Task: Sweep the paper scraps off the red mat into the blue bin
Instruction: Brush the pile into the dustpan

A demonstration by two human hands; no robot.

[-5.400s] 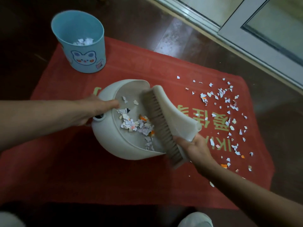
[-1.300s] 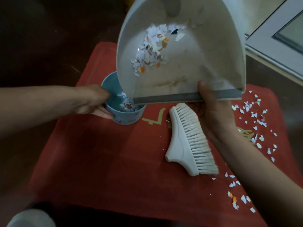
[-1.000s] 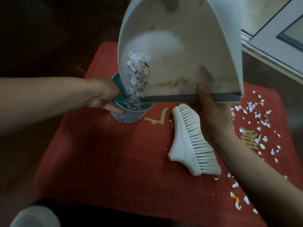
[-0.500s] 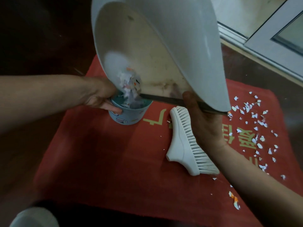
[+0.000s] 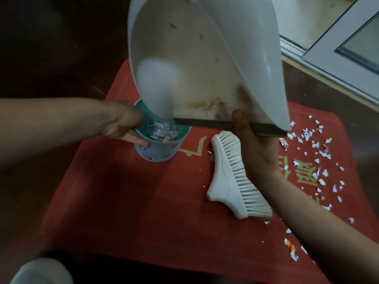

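Emptying the dustpan [image 5: 205,68] into the blue bin [image 5: 160,152]. A second ago a clump of paper scraps [image 5: 164,132] was sliding down the tilted pan; the pan's inner face now shows only stains, and the clump lies inside the bin. The load has been delivered. The pan's lower corner hangs just over the bin's rim, steeply tipped. The left hand [image 5: 121,124] is curled round the bin's near-left rim and steadies it, while the right hand [image 5: 258,152] pinches the pan's dark front lip, to the right of the bin, thumb on the inner face and fingers behind. The brush [image 5: 225,181] lies untouched on the red mat [image 5: 133,201], bristles up-right, just right of the bin. Many loose scraps [image 5: 315,160] remain strewn well to the right of the bin, so the task is judged only partly done — a further round of sweeping and tipping appears necessary.
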